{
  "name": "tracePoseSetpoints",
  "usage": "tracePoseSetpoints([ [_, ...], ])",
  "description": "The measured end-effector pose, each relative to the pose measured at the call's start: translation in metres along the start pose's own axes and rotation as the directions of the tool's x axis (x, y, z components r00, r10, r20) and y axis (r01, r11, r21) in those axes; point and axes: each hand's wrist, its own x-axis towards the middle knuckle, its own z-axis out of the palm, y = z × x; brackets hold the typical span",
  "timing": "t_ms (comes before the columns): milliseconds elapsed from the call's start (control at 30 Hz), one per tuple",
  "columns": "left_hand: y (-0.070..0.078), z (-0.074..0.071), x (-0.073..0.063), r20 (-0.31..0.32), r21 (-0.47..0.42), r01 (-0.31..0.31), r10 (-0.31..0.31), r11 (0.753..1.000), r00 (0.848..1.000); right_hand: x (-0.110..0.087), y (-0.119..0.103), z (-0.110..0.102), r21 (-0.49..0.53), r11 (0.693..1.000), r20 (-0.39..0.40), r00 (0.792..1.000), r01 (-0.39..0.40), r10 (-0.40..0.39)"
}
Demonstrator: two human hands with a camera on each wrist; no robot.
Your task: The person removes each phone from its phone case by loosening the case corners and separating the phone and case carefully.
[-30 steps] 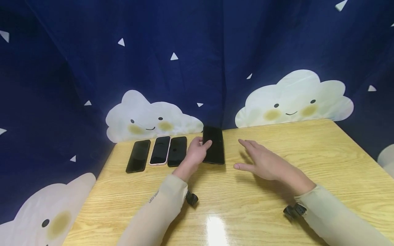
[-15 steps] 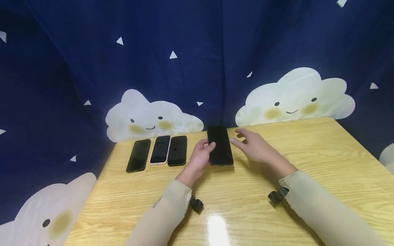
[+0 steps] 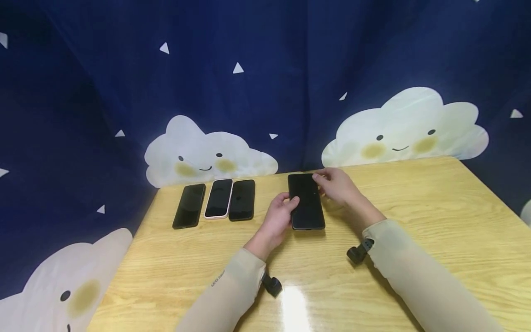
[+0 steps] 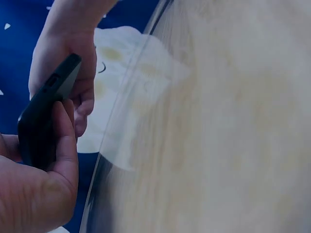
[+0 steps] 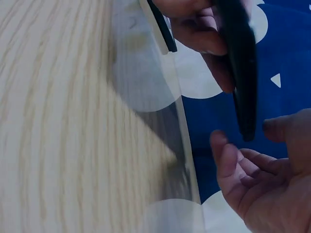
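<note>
A black smartphone (image 3: 307, 205) is held above the table, its dark screen facing up in the head view. My left hand (image 3: 277, 220) grips its left side, thumb on the front and fingers beneath. At the top right corner is my right hand (image 3: 338, 188). In the right wrist view, the right hand's thumb and bent fingers stand on either side of the phone's end (image 5: 248, 128), with a small gap showing at the thumb. The left wrist view shows the phone's edge (image 4: 36, 121) between the left thumb and fingers; the right hand (image 4: 65, 63) is partly hidden behind it.
Three more phones lie in a row at the table's back left: a black one (image 3: 189, 206), one with a pink rim (image 3: 219, 198) and another black one (image 3: 242, 200). Behind the wooden table (image 3: 323, 286) hangs a dark blue curtain (image 3: 249, 101) with cloud prints.
The left hand has carried the phone to the right and a little nearer. My right hand has moved left and in to the phone's upper right corner, its fingers bending from nearly straight.
</note>
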Motion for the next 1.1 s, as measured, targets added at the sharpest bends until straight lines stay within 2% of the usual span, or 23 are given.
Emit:
tracePoseSetpoints([
  [200, 0.0, 0.002, -0.003, 0.014, -0.017, 0.001, 0.0, 1.0, 1.0, 0.008, 0.005, 0.001, 0.15, 0.987, -0.006, 0.998, -0.063, 0.064],
  [400, -0.001, -0.001, -0.001, 0.013, -0.043, 0.014, -0.013, 0.999, 1.0, 0.016, 0.006, 0.002, 0.286, 0.947, 0.042, 0.989, -0.148, 0.142],
  [667, -0.002, -0.002, 0.002, 0.048, -0.04, 0.045, -0.043, 0.998, 0.998, 0.02, 0.008, -0.002, 0.324, 0.927, 0.069, 0.982, -0.189, 0.176],
  [1100, -0.005, -0.002, 0.002, 0.03, -0.049, 0.048, -0.047, 0.998, 0.998, 0.025, 0.01, -0.009, 0.323, 0.925, 0.092, 0.98, -0.199, 0.179],
])
